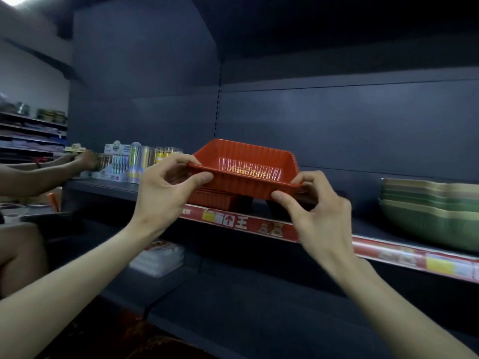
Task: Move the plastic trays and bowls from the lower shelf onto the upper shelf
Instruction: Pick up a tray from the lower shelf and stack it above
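Red ribbed plastic is the material of the rectangular tray (246, 164) now in hand.

**Head view**

1. Tray position. The tray is level and open side up, above the front edge of the dark upper shelf (363, 226), near the middle of its length. It does not touch the shelf.
2. Left hand (166, 187). It pinches the near rim at the tray's left corner, fingers over the rim and thumb against the wall below.
3. Right hand (316, 211). It pinches the near rim at the right corner in the same manner.
4. Governing relation. The tray's long axis runs left to right, parallel to the shelf's front edge, and spans the gap between your hands. The tray body lies ahead of both hands, toward the back panel. Neither hand is clearly the nearer.
5. Target. Below the tray and slightly left, a low red ribbed stack (215, 199), apparently like trays, rests on the shelf. The coming move is judged to be a short descent onto it, keeping the long axis square to nest.
6. Other items. Stacked green plastic bowls (435, 208) stand toward the shelf's right end. White flat packets (160, 257) lie on the lower shelf (259, 294). Another person's arm (51, 169) reaches to packaged goods (124, 161) at the left end.
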Tool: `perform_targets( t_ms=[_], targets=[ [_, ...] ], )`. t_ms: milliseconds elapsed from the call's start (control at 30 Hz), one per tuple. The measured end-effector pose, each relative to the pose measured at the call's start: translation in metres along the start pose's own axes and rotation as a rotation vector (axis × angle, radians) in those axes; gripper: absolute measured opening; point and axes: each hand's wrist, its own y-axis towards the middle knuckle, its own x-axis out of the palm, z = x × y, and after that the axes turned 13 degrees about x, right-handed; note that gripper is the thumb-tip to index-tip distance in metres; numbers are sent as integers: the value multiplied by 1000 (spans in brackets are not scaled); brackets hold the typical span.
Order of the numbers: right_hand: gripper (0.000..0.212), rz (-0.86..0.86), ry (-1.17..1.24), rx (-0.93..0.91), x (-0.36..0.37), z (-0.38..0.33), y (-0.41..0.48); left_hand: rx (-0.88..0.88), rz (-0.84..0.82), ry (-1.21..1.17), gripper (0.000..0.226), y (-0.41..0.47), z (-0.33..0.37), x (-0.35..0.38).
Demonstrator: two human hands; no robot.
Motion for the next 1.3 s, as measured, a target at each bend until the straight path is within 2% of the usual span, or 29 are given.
perform_targets(
  t_ms=[200, 533, 700, 900, 1100, 1200, 1300],
  targets=[
    [32, -48, -103, -6, 37, -2, 46, -88, 10, 17, 18, 35, -47, -9],
    [29, -245, -374, 16, 101, 6, 122, -318, 63, -3, 19, 60, -132, -14],
    [24, -328, -566, -12, 125, 11, 126, -413, 23, 20, 20, 56, -168, -19],
    [13, -346, -804, -66, 145, 17, 124, -428, 12, 28, 19, 52, -196, -14],
    [2, -389, -870, -82, 152, 20, 121, -472, -26, -12, 16, 44, -218, -11],
    [22, -402, -900, -68, 157, 21, 117, -486, -30, -61, 17, 43, -221, -13],
    [27, -408, -896, -41, 159, 22, 112, -511, -16, -107, 20, 42, -220, -13]
  ],
)
